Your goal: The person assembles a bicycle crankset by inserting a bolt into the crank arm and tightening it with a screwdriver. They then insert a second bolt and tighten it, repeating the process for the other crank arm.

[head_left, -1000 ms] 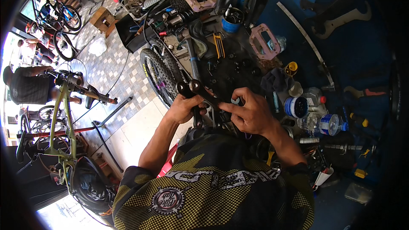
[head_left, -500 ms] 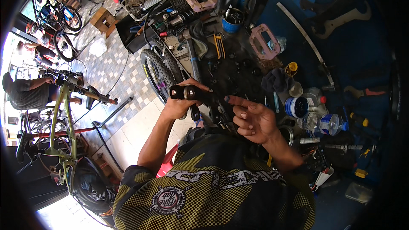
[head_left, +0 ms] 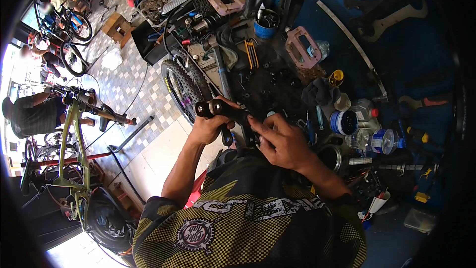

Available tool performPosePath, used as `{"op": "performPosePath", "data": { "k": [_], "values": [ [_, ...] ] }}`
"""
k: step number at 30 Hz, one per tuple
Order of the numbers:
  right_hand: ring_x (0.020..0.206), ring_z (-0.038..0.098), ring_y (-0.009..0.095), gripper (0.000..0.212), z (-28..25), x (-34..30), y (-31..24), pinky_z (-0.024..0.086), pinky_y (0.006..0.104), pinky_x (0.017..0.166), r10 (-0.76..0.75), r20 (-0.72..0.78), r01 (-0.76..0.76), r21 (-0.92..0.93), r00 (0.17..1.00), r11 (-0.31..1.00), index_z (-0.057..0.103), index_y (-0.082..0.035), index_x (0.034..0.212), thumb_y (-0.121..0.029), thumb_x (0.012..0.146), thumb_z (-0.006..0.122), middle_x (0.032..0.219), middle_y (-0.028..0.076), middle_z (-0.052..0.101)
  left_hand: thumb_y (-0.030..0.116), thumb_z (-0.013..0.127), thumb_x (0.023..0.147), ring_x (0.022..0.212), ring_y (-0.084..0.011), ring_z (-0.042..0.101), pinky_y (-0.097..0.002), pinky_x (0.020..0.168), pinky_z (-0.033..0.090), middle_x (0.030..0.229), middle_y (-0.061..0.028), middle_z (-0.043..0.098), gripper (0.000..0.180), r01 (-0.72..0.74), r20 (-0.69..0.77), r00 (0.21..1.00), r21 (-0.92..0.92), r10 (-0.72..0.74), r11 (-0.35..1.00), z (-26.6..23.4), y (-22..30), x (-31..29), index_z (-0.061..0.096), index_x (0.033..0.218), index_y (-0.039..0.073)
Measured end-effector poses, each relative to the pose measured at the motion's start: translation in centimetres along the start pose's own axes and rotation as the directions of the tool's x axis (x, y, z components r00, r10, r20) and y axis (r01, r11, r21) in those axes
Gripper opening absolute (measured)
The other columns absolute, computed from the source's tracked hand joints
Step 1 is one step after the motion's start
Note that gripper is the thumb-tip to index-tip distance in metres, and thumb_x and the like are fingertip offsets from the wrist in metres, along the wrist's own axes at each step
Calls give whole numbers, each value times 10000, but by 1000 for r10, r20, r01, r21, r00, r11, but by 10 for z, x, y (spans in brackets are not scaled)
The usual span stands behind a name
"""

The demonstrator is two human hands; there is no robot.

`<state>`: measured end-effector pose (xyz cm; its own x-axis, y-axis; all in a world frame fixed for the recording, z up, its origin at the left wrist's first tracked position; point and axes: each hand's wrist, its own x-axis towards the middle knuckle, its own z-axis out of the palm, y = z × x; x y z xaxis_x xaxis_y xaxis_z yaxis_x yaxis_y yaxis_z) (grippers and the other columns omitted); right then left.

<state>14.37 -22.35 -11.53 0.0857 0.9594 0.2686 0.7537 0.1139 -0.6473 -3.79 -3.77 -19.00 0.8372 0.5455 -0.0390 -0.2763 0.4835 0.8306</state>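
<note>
My left hand (head_left: 207,130) is wrapped round a black bike linkage piece (head_left: 232,111), which has round eyelets at its left end. The piece is held up in front of my shirt, above the near edge of the workbench. My right hand (head_left: 285,144) has its index finger stretched out, the fingertip at the right end of the linkage. Its other fingers are loosely bent, with nothing visible in them. Part of the linkage is hidden behind my left fingers, and its lower side is too dark to make out.
Pink pedals (head_left: 302,47), a blue tub of small parts (head_left: 267,23), yellow hex keys (head_left: 252,53) and a dark rag (head_left: 320,92) lie on the bench. Plastic bottles (head_left: 364,111) stand at right. A fat tyre (head_left: 181,87) and a green bike frame (head_left: 69,144) are left, beside another person (head_left: 37,114).
My right hand has moved left and turned over, bringing its smudged index fingertip from beside the linkage onto its right end. The left hand still grips the piece, slightly turned.
</note>
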Motion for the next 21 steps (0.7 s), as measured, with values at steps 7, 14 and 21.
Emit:
{"op": "performPosePath", "data": {
  "k": [7,14,21],
  "values": [
    [701,637,174,601,-6,5,3,557,329,608,-109,14,110,-217,994,970,727,-190,1370,-27,791,712,1013,65,598,167,738,976,714,-141,550,-324,637,484,804,-35,561,286,30,-64,997,-23,-32,999,-2,-11,-8,682,1184,-21],
    [945,680,294,450,-28,41,80,568,401,810,129,-123,-136,-48,984,990,687,-158,1343,-108,896,698,1066,98,655,191,705,1003,752,-122,532,-321,653,491,807,-14,544,262,44,-97,993,-219,-67,975,-5,-22,-21,697,1201,19],
    [1002,730,311,534,35,68,198,569,438,857,467,-200,-508,-307,861,805,608,-144,1431,-245,926,753,1141,61,759,326,738,990,739,-125,542,-327,624,501,796,3,531,390,54,-133,985,-356,-108,933,-9,-29,-33,663,1246,42]
  ]
}}
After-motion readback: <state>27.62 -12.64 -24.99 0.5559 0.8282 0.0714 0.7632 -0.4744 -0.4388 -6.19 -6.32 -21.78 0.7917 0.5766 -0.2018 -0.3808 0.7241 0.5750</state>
